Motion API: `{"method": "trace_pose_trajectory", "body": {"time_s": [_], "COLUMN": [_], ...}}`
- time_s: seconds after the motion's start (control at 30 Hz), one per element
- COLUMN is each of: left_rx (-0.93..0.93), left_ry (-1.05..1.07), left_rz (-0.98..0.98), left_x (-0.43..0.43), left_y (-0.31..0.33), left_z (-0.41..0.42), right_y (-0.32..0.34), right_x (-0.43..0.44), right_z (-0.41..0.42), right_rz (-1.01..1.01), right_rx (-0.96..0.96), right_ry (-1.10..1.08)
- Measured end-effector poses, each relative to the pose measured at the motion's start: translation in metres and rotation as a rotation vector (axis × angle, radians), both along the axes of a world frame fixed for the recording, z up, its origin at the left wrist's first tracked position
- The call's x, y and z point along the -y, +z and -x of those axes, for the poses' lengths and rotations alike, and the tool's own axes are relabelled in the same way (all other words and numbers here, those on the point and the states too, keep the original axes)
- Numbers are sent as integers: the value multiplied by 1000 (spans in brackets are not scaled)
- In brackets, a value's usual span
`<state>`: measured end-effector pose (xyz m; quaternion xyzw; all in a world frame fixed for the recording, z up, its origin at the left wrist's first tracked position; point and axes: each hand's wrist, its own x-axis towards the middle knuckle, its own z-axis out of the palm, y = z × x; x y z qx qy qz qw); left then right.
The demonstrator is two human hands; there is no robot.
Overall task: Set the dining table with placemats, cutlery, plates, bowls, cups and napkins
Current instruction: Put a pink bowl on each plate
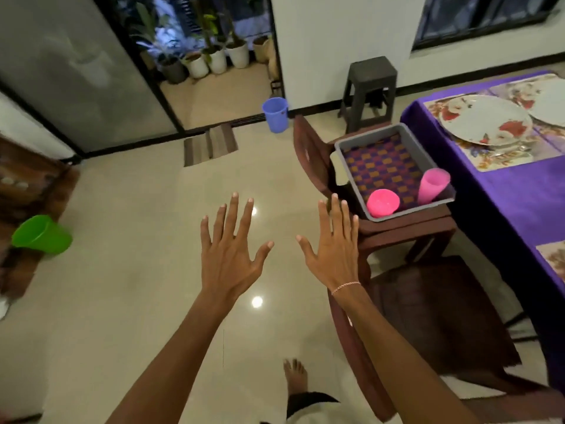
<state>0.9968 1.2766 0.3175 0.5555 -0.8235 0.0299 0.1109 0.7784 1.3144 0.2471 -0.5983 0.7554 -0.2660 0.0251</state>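
Note:
My left hand (230, 252) and my right hand (334, 247) are stretched out over the floor, fingers spread, holding nothing. To the right a grey tray (360, 182) sits on a brown chair (406, 231). It holds a checked cloth (382, 166), a bright pink cup (382, 203) near its front corner and a paler pink cup (432, 185) at its right side. The dining table with a purple cloth (513, 194) carries floral placemats (501, 157) and two white floral plates (483, 120). Cutlery lies under the near plate's edge.
A second brown chair (443, 316) stands close on my right. A dark stool (368, 90) is by the wall. A blue bucket (275, 114) and a striped mat (211, 145) lie near the glass door. A green cup (42, 235) rests at the left.

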Motion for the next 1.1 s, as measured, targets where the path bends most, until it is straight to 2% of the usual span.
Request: {"method": "trace_pose_trajectory", "body": {"time_s": [0.2,0.6,0.73,0.8,0.9,1.0,1.1], "left_rx": [-66,-149,-117,-107,-49,-8,47], "left_ry": [-214,-713,-877,-902,-877,-742,-626], "left_rz": [-107,-302,-400,-508,-786,-1073,-1228], "left_x": [109,302,345,360,370,376,372], "left_y": [-29,-96,-113,-127,-159,-207,-260], "left_z": [48,181,252,286,341,399,452], "right_y": [0,-49,-65,-79,-108,-154,-204], "right_x": [52,154,182,193,205,215,224], "right_z": [19,78,111,132,170,215,254], "right_rz": [-12,-109,-154,-153,-212,-313,-415], "right_rx": [115,245,401,471,569,642,702], "right_ry": [-277,-823,-1003,-1092,-1186,-1233,-1242]}}
